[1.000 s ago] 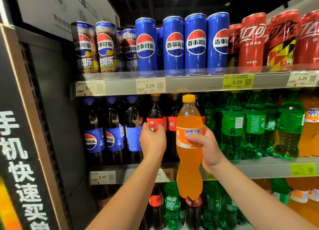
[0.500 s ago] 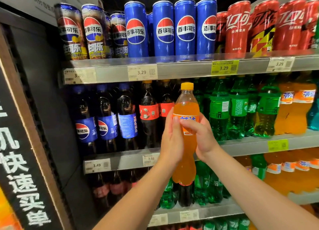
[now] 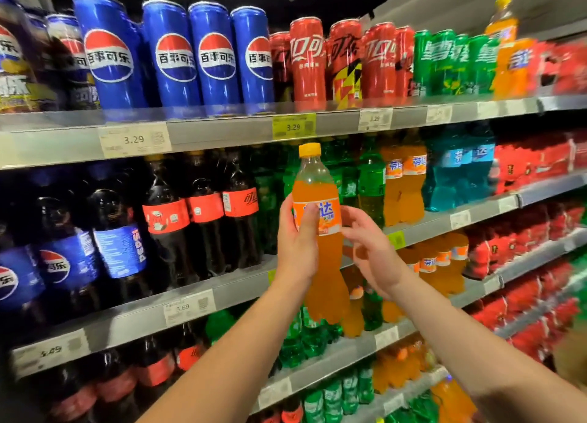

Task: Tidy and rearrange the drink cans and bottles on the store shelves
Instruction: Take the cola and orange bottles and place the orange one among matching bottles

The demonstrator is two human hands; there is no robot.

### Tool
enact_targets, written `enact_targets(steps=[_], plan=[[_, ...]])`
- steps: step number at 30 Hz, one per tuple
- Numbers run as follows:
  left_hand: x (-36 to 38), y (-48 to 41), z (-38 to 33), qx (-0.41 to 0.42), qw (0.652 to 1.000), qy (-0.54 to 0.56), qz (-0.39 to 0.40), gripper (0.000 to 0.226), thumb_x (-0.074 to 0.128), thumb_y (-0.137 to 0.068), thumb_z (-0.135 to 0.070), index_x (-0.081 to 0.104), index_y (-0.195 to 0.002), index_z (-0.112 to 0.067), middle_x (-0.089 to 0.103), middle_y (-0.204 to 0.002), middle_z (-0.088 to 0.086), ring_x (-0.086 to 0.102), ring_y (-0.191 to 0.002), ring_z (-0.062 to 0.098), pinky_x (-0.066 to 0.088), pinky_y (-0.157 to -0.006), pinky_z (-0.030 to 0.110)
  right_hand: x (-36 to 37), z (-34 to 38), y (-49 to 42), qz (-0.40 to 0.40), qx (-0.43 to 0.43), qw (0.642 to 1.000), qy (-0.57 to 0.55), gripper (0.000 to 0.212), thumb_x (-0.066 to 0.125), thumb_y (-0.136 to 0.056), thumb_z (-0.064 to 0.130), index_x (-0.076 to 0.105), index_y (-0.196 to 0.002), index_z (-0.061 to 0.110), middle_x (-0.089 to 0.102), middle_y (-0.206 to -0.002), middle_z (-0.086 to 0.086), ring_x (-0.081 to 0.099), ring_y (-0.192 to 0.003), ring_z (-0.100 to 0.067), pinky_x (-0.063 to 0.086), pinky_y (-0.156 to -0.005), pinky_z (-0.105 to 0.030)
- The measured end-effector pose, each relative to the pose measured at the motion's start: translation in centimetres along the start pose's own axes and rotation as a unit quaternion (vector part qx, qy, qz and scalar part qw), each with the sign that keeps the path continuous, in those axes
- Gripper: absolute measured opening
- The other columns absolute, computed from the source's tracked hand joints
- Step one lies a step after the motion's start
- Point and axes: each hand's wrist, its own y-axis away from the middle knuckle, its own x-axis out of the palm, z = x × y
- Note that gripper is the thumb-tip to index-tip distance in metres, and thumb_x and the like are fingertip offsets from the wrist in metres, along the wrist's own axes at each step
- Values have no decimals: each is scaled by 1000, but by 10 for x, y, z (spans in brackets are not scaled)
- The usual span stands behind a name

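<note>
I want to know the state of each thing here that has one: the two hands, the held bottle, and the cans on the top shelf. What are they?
Orange bottle, capped, nearly upright, held in the air.
Left hand, grips the orange bottle at its label.
Right hand, open beside the bottle, holds nothing.
Blue cans, upright in a row on the top shelf.
Red cans, upright beside them.

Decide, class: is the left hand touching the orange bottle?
Touching. The head view shows the left hand gripping the orange bottle, thumb pressed across its front.
</note>
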Motion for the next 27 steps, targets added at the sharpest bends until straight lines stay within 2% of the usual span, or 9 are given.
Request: enact_targets(steps=[3, 6, 8, 10, 13, 16, 20, 23, 27], plan=[[34, -6, 11, -10, 1000, 14, 13, 82, 61, -68, -64, 45, -133, -16, 64, -120, 13, 66, -102, 24, 53, -90, 43, -38, -3, 4, 25, 17, 998, 59, 46, 65, -74, 15, 53, -119, 19, 65, -113, -4, 64, -100, -16, 54, -82, -28], [71, -9, 22, -18, 999, 14, 25, 98, 64, -61, -75, 41, -137, -17, 63, -124, 10, 65, -107, 22, 52, -94, 43, -69, 2, -1, 8, 9, 995, 102, 42, 71, -81, 4, 52, -112, 24, 66, -110, 0, 64, -97, -8, 53, -75, -19], [96, -15, 31, -24, 999, 21, 24, 104, 64, -56, -78, 40, -137, -18, 63, -125, 9, 64, -110, 23, 52, -94, 42, -94, 4, -7, -5, 6, 994, 109, 41, 71, -82, 4, 53, -112, 25, 67, -110, 1, 64, -100, -10, 53, -80, -21], [122, -22, 38, -36, 998, 32, 27, 97, 63, -60, -75, 40, -137, -20, 63, -124, 8, 64, -109, 23, 53, -93, 39, -121, 7, -13, -12, 1, 994, 112, 41, 72, -80, 5, 54, -113, 24, 68, -111, -1, 64, -103, -13, 52, -86, -28], [165, -31, 48, -61, 996, 61, 28, 74, 55, -75, -53, 40, -137, -17, 62, -126, 14, 63, -111, 27, 49, -98, 45, -163, 13, -21, -30, -6, 995, 93, 40, 72, -79, 5, 58, -114, 19, 70, -107, -1, 67, -98, -13, 54, -80, -26], [205, -40, 60, -76, 994, 69, 33, 62, 54, -81, -44, 44, -135, -16, 62, -126, 13, 62, -113, 28, 48, -98, 45, -205, 16, -26, -41, 2, 997, 68, 42, 73, -78, 3, 58, -117, 11, 71, -105, -5, 69, -94, -14, 56, -76, -27], [241, -51, 78, -115, 990, 74, 14, 69, 52, -80, -51, 48, -136, -12, 61, -128, 13, 59, -117, 28, 43, -103, 49, -253, 11, -36, -61, 13, 996, 62, 47, 75, -75, 2, 58, -119, 7, 71, -108, -12, 68, -94, -21, 56, -79, -32], [256, -59, 94, -128, 991, 40, 13, 49, 41, -93, -49, 57, -128, -17, 66, -122, 5, 60, -115, 21, 42, -104, 48, -280, 6, -42, -66, 20, 994, 85, 51, 81, -70, 11, 61, -116, 10, 72, -106, -7, 68, -96, -19, 54, -78, -29], [269, -67, 113, -139, 990, 10, 35, 38, 32, -97, -50, 63, -112, -33, 70, -110, -9, 62, -108, 11, 47, -97, 39, -305, -2, -57, -82, 36, 992, 93, 45, 78, -73, 23, 63, -115, 14, 72, -106, -5, 68, -99, -22, 56, -86, -39]])
